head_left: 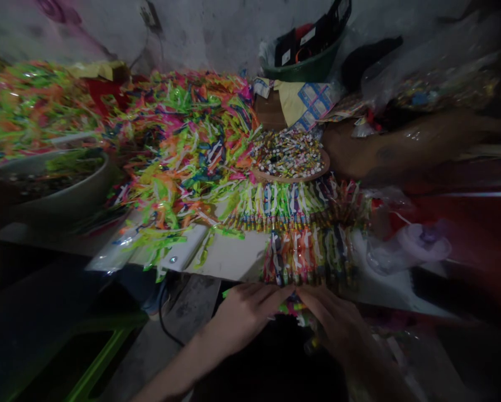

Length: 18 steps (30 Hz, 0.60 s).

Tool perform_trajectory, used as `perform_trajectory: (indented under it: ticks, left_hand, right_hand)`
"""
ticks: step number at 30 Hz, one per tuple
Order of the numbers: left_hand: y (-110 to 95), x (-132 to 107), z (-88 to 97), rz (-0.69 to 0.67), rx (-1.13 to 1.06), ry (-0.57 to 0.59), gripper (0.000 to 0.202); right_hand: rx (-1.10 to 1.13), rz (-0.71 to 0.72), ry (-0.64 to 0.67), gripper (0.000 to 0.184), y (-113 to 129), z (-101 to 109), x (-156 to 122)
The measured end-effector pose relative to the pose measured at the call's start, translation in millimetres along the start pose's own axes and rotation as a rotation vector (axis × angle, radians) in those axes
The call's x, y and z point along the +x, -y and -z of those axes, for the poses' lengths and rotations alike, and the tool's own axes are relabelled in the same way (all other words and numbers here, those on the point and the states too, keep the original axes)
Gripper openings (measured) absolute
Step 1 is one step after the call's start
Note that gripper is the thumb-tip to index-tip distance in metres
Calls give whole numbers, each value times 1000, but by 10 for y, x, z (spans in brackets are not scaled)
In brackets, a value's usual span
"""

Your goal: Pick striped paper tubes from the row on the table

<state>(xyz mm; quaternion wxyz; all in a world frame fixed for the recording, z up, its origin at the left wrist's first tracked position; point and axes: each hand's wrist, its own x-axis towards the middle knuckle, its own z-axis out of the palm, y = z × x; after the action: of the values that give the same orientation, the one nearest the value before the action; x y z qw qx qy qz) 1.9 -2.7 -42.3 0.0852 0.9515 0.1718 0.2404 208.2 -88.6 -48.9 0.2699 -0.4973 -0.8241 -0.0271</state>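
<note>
My left hand (248,310) and my right hand (338,321) meet at the table's near edge, thumbs and forefingers almost touching. Both are closed around small colourful plastic pieces (292,306), partly hidden by the fingers. Just beyond them lies a row of slim multicoloured pieces (303,254), side by side, with white strips on them. A second such row (290,201) runs behind it. Farther back, a round shallow tray (294,179) holds many small white-ended pieces. To the left spreads a heap of bright neon plastic strips (187,145).
A pale bowl (72,187) stands at the left. At the back is a green basket (303,71) with dark items. Clear plastic bags (434,84) lie at the right, and a lilac plastic roll (422,243) sits nearer. Green bars (95,363) stand below left.
</note>
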Motion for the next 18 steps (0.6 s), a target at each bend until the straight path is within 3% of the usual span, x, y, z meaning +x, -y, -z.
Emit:
perform_trajectory:
  ticks: [4, 9, 11, 15, 17, 18]
  left_hand:
    - [58, -29, -72, -22, 59, 28, 32]
    - [104, -68, -186, -185, 83, 163, 30]
    - [83, -63, -196, -243, 58, 122, 27]
    - [55, -122, -96, -290, -86, 22, 31]
    - [59, -218, -80, -186, -218, -85, 29]
    - [55, -272, -111, -46, -330, -201, 27]
  right_hand:
    - [114, -46, 56, 51, -9, -48, -35]
    - [353, -471, 350, 23, 49, -39, 10]
    - [390, -584, 408, 15, 72, -20, 13]
    - [370, -649, 413, 17, 16, 28, -152]
    - [324, -743, 325, 18, -87, 84, -311]
    - [298, -826, 254, 19, -159, 121, -395]
